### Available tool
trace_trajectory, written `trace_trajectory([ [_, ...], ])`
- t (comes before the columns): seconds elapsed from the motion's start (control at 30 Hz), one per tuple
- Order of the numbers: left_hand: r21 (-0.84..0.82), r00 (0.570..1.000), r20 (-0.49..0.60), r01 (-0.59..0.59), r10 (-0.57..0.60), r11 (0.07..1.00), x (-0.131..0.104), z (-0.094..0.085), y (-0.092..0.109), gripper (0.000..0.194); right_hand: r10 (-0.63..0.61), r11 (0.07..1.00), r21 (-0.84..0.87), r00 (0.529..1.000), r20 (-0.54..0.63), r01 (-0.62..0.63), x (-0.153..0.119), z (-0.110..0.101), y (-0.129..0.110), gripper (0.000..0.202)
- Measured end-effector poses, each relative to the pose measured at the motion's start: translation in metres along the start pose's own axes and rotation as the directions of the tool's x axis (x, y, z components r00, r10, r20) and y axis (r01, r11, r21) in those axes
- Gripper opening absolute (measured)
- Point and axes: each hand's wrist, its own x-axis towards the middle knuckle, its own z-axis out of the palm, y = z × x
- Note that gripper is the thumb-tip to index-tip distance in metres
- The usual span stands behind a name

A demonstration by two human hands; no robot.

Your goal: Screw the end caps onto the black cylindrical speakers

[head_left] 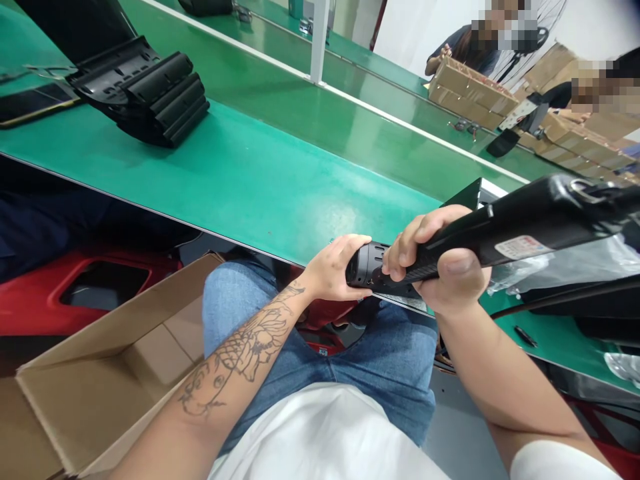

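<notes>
My left hand (333, 270) is wrapped round the near end of a black slotted plastic housing (373, 260) at the front edge of the green bench. In my right hand (457, 280) is a black electric screwdriver (525, 223) with a white label, its cord end pointing right. The driver slants down leftward to the housing, and my right fingertips are on or close to it. Fingers and tool body hide the driver's tip, so contact with a screw cannot be made out.
Several black plastic parts (167, 100) lie stacked at the bench's left, near a phone (37, 107). Clear plastic bags (600, 257) lie at right. An open cardboard box (105, 373) stands below left beside a red stool (30, 300). Across the bench, people work near cardboard boxes (470, 93).
</notes>
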Motion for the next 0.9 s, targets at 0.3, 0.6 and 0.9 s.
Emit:
trace_trajectory([
  [0.3, 0.044, 0.999, -0.026, -0.022, 0.023, 0.999, -0.001, 0.001, -0.004, 0.099, -0.007, 1.000, -0.027, 0.999, 0.044, 0.008, -0.001, 0.002, 0.000, 0.021],
  [0.6, 0.418, 0.941, -0.339, 0.160, -0.010, 0.894, -0.049, 0.035, 0.033, 0.107, -0.209, 0.977, -0.109, 0.929, -0.307, 0.184, 0.007, -0.049, -0.053, 0.037],
  [0.9, 0.377, 0.967, -0.021, -0.228, 0.255, 0.898, -0.103, 0.106, 0.097, 0.099, -0.502, 0.755, -0.656, 0.662, -0.556, 0.021, 0.009, -0.199, -0.038, 0.027],
])
